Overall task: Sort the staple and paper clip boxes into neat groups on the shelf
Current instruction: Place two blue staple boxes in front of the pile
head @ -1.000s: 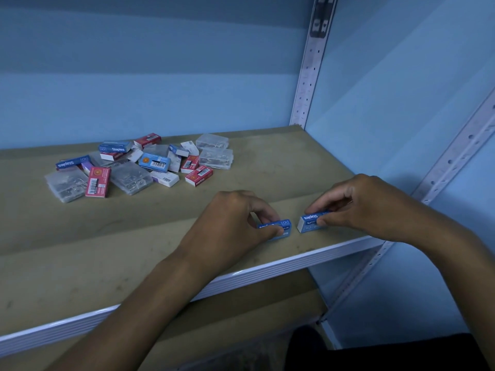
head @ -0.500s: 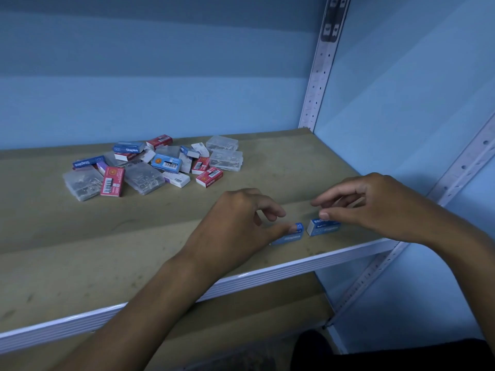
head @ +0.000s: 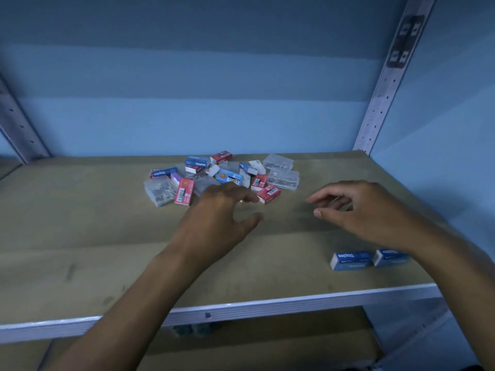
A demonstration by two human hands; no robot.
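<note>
Two blue boxes [head: 351,260] sit side by side near the front right of the shelf [head: 80,236], and the right arm hides part of one. A messy pile [head: 222,178] of red, blue and clear boxes lies further back. The left hand [head: 219,210] and right hand [head: 359,210] are both open and hold nothing, above the shelf between the pile and the two boxes

2 blue staple boxes [head: 351,260] apart, 2 hands [head: 214,210], 1 mixed pile [head: 222,178]
</note>
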